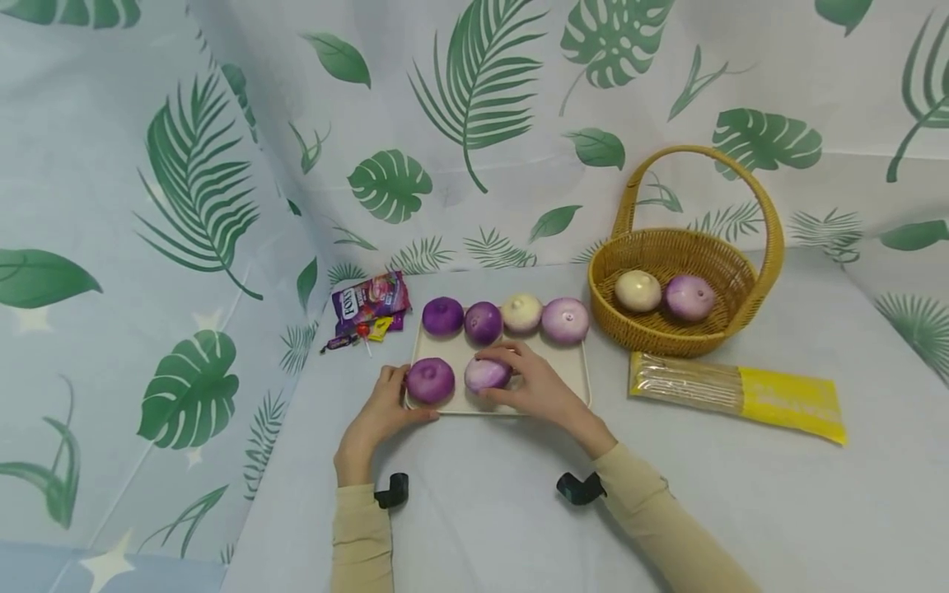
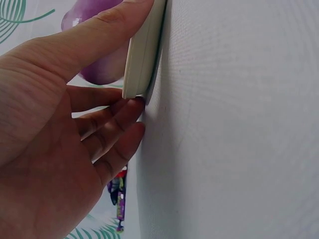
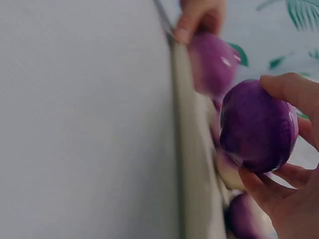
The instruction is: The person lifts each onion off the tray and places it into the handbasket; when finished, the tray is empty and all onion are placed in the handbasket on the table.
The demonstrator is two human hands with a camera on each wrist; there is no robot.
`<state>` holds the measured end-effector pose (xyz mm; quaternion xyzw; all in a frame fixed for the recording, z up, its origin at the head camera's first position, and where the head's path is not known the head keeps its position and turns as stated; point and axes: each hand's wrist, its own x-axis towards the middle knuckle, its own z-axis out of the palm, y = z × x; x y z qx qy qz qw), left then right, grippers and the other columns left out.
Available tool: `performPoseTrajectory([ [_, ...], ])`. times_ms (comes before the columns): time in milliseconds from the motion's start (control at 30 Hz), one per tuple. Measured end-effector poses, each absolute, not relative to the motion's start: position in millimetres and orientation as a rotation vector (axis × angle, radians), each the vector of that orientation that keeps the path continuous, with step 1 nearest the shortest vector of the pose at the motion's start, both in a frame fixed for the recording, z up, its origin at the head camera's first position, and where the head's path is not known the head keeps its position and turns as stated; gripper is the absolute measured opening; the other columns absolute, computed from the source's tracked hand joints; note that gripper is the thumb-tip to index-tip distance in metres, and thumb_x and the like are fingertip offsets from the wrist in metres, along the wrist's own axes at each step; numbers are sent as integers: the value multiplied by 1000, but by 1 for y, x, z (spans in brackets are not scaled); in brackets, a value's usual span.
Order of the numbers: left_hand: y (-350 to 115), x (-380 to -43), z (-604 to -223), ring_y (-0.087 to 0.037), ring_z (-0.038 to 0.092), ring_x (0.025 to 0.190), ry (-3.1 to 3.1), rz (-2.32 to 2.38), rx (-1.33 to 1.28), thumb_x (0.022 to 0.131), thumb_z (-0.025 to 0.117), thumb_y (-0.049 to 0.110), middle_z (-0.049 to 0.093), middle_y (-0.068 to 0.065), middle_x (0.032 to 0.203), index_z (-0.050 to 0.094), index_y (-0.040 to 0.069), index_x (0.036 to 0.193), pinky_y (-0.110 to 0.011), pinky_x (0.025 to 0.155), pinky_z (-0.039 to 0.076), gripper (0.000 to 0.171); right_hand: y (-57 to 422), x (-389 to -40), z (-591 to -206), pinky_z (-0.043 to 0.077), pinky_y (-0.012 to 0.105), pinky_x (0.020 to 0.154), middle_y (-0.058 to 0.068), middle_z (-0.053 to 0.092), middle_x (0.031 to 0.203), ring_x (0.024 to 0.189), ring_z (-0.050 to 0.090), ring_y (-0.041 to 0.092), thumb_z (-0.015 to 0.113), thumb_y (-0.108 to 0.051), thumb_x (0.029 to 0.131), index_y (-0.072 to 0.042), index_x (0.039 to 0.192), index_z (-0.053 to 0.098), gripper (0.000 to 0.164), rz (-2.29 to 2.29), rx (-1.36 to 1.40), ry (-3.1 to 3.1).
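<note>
My right hand (image 1: 535,385) grips a purple-and-white onion (image 1: 486,375) between thumb and fingers, at the front middle of the cream tray (image 1: 534,358). In the right wrist view this onion (image 3: 256,127) shows its dark purple side, apart from the tray's rim. My left hand (image 1: 384,412) holds the tray's front left corner, thumb along the front edge and fingertips against the side, as the left wrist view shows at the tray (image 2: 142,59). Beside that hand a purple onion (image 1: 431,380) sits in the tray. Several purple, pale and pinkish onions (image 1: 521,314) line its back side.
Right of the tray stands a wicker basket (image 1: 645,333) with a tall handle, holding a pale onion (image 1: 638,291) and a purplish one (image 1: 689,297). A yellow-ended noodle packet (image 1: 741,395) lies before it. Left of the tray are a candy bag (image 1: 371,298) and a red lollipop (image 1: 362,329).
</note>
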<state>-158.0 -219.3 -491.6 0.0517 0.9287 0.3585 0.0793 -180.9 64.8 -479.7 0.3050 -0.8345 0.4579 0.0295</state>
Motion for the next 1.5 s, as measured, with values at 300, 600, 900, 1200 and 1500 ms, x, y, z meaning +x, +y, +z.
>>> performPoseTrajectory([
  [300, -220, -156, -491, -26, 41, 120, 2775, 1072, 142, 66, 84, 43, 38, -9, 125, 33, 6, 143, -47, 104, 34, 100, 116, -197, -454, 47, 37, 89, -1, 47, 125, 110, 49, 15, 76, -39, 78, -24, 125, 59, 52, 1437, 753, -2591],
  [600, -220, -157, -493, -26, 40, 121, 2764, 1069, 157, 65, 85, 43, 38, -10, 124, 34, 7, 144, -46, 105, 33, 100, 180, -206, -431, 47, 42, 90, -1, 48, 125, 109, 51, 16, 72, -43, 81, -24, 130, 55, 55, 1409, 424, -2610],
  [900, -222, -161, -493, -27, 39, 123, 2766, 1059, 151, 65, 85, 42, 37, -10, 126, 34, 6, 143, -47, 106, 32, 100, 226, -212, -413, 39, 47, 89, 7, 48, 128, 110, 45, 26, 65, -41, 87, -23, 133, 52, 51, 1264, 256, -2622],
  [1200, -224, -159, -493, -27, 40, 122, 2775, 1050, 165, 65, 85, 44, 38, -11, 125, 34, 4, 143, -46, 106, 31, 101, 239, -208, -404, 38, 57, 94, 11, 45, 131, 118, 43, 32, 57, -39, 92, -15, 126, 58, 41, 1226, 138, -2599],
  [1500, -223, -160, -493, -27, 38, 124, 2763, 1041, 148, 67, 83, 44, 36, -10, 127, 32, 6, 144, -48, 106, 31, 100, 214, -204, -402, 44, 36, 84, 7, 49, 129, 108, 50, 26, 60, -32, 93, -15, 125, 57, 37, 1324, 264, -2569],
])
